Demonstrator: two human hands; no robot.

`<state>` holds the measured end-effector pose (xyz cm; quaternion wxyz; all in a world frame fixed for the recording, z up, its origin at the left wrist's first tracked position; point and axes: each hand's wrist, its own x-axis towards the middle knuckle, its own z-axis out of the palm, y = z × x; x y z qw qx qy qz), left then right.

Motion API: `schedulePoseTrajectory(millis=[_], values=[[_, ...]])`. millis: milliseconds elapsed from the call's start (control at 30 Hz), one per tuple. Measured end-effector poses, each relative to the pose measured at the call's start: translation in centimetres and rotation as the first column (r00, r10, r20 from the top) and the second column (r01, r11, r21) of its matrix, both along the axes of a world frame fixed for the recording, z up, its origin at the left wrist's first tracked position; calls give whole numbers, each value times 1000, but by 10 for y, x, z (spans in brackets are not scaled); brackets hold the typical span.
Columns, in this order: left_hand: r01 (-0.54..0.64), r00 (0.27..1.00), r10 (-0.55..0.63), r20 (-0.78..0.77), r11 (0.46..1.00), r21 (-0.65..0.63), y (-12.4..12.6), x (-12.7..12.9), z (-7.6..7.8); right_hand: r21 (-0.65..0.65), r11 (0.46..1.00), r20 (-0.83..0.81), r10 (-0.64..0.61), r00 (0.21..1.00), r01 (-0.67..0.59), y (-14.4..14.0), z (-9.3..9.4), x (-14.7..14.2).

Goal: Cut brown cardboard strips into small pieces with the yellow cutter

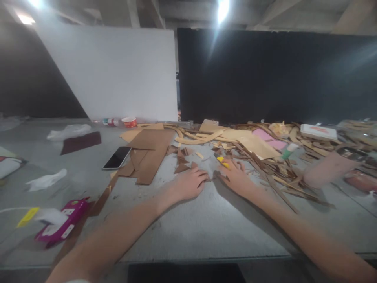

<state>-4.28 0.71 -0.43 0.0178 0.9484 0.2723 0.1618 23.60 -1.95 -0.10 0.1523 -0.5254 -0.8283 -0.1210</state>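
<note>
My left hand [193, 183] rests low over the middle of the table with its fingers curled; what is in them, if anything, is hidden. Small brown triangular scraps [182, 168] lie just beyond it. To its right, my right hand [235, 177] is closed around a yellow tool [223, 162] that looks like a utility knife; much of it is covered by the fingers. A small gap separates the hands, with a dark bit of material beside the left fingertips. Larger brown sheets [156, 157] lie flat to the left of the scraps.
A phone [117, 158] and a magenta power strip [65, 221] lie on the left. Heaped offcut strips [275, 177] spread across the right, near a pink bottle [328, 168], a green-and-white tube [290, 151] and a white box [318, 132]. White and black panels stand behind the table.
</note>
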Motion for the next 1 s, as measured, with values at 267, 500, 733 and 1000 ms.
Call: schedulePoseTrajectory(millis=[267,500,733,1000], values=[[16,1000,-16,-14,999,38,1,1,2,-218,963,-169,124,978,-160,3,-16,-22],[-2,1000,2,-5,1000,17,0,0,1,-147,981,-260,85,962,-126,21,2,13],[-40,999,40,-3,999,6,-1,-2,-4,74,890,-381,-392,837,450,46,32,135],[-72,990,70,119,997,11,4,-2,4,299,592,-364,-654,663,748,38,32,157]])
